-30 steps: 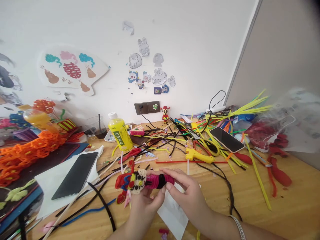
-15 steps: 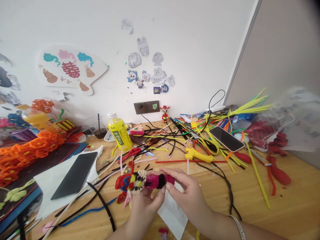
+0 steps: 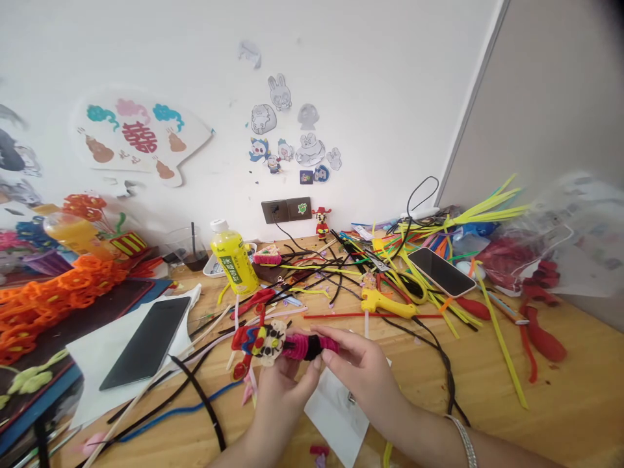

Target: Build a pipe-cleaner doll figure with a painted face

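A small pipe-cleaner doll [image 3: 273, 343] lies sideways between both hands above the wooden table [image 3: 560, 403]. It has a pale round face, a red and blue headpiece to the left and a pink body with a black band. My left hand [image 3: 280, 396] grips it from below, fingers closed round the face and body. My right hand [image 3: 361, 374] pinches the pink body end from the right, with a silver bracelet [image 3: 461, 439] on that wrist. A white paper sheet [image 3: 336, 416] lies under the hands.
Loose pipe cleaners cover the table. A yellow glue gun [image 3: 387, 303], a phone [image 3: 441, 271], a yellow drink bottle [image 3: 234, 257], a second dark phone [image 3: 146, 341] on white paper, orange pipe-cleaner work [image 3: 53, 299] at left, and red pieces [image 3: 541, 331] at right surround the hands.
Both hands have lifted the doll slightly up and to the right. The grip on it is the same.
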Motion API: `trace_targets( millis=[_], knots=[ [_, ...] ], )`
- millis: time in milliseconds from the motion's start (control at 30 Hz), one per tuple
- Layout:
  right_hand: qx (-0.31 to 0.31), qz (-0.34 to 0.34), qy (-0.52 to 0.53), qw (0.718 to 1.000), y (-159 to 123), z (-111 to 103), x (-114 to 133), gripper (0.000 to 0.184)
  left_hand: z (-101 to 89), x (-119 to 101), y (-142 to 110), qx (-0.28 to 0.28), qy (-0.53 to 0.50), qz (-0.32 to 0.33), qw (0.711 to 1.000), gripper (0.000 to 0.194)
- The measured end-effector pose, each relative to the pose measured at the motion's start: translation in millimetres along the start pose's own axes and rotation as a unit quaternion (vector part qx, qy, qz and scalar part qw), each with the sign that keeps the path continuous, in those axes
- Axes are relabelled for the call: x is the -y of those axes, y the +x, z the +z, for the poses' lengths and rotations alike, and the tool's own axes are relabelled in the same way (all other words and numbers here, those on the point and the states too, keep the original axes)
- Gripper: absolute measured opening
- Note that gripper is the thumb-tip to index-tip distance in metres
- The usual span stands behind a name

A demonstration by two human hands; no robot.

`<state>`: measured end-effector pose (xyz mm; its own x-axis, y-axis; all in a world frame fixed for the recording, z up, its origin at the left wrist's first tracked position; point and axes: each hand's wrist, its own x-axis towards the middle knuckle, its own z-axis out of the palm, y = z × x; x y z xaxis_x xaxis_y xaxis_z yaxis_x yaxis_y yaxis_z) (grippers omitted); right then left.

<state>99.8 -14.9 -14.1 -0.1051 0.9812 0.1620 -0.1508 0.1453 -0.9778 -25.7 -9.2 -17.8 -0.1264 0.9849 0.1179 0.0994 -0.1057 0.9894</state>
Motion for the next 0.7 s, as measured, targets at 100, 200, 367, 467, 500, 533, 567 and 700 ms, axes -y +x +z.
trace_targets(
  millis=[100,200,367,467,500,533,567,700],
  knots=[
    [0.003,-0.008,0.002,1.000,-0.1,-0.9,-1.0,0.032,-1.4,8.1,1.9,0.042,-0.009,0.002,0.999,0.032],
    [0.003,-0.011,-0.007,1.000,-0.5,-1.7,-1.7,0.033,-4.1,11.8,2.4,0.057,0.023,0.016,0.998,0.030],
    [-0.003,-0.017,-0.018,1.000,-1.1,-2.9,0.6,0.033,-7.4,8.0,-0.9,0.088,0.041,0.041,0.994,0.031],
    [0.000,-0.024,-0.020,1.000,-0.8,-4.0,2.4,0.033,-7.8,6.1,-2.2,0.094,0.056,0.043,0.993,0.033],
    [0.001,-0.025,-0.020,0.999,-0.6,-4.3,2.8,0.033,-7.8,6.1,-2.2,0.092,0.062,0.043,0.993,0.034],
    [0.002,-0.026,-0.021,0.999,-0.3,-4.6,3.1,0.033,-7.9,6.4,-2.1,0.089,0.067,0.043,0.993,0.034],
    [0.003,-0.025,-0.023,0.999,-0.1,-4.8,3.4,0.033,-8.0,6.9,-1.9,0.086,0.073,0.044,0.993,0.034],
    [0.002,-0.028,-0.028,0.999,0.1,-5.0,4.3,0.034,-9.2,11.7,-1.8,0.063,0.101,0.055,0.991,0.032]
  ],
)
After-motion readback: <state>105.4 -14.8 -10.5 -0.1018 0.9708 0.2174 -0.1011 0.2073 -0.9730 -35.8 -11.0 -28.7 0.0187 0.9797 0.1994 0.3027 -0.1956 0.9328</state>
